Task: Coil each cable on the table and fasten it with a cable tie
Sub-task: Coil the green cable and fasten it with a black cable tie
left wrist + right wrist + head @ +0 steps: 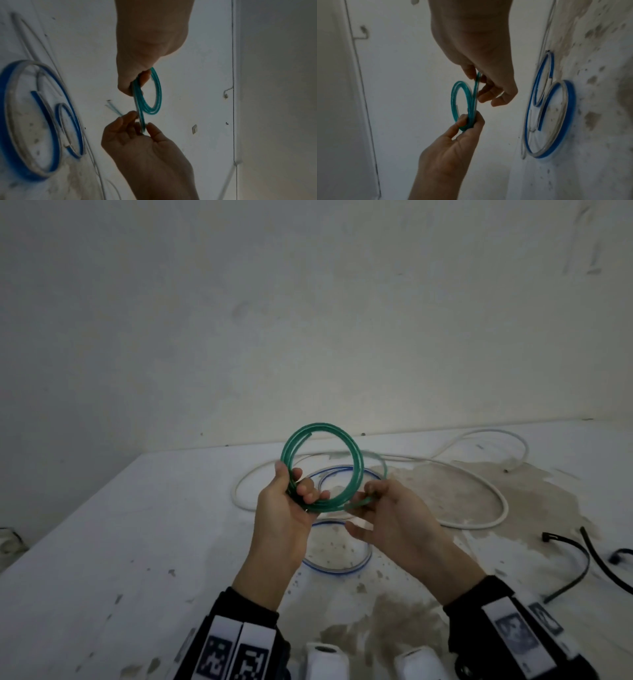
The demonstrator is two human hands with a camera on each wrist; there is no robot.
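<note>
A green cable (322, 426) is wound into a small coil of several turns and held up above the white table (137, 542). My left hand (296, 487) grips the coil's lower left side, thumb outside and fingers through the ring. My right hand (371, 494) pinches the loose green strand that runs off the coil's bottom. The left wrist view shows the coil (158, 94) hanging from my left hand (135, 83), with my right hand (142, 128) below. In the right wrist view my right hand (477, 81) pinches the strand and my left hand (469, 121) holds the coil (453, 97).
A clear cable with a blue stripe (342, 571) lies looped on the table under my hands. A long white cable (472, 527) sprawls behind and to the right. Black cable ties (586, 563) lie at the right edge. Brown stains mark the tabletop; a wall stands behind.
</note>
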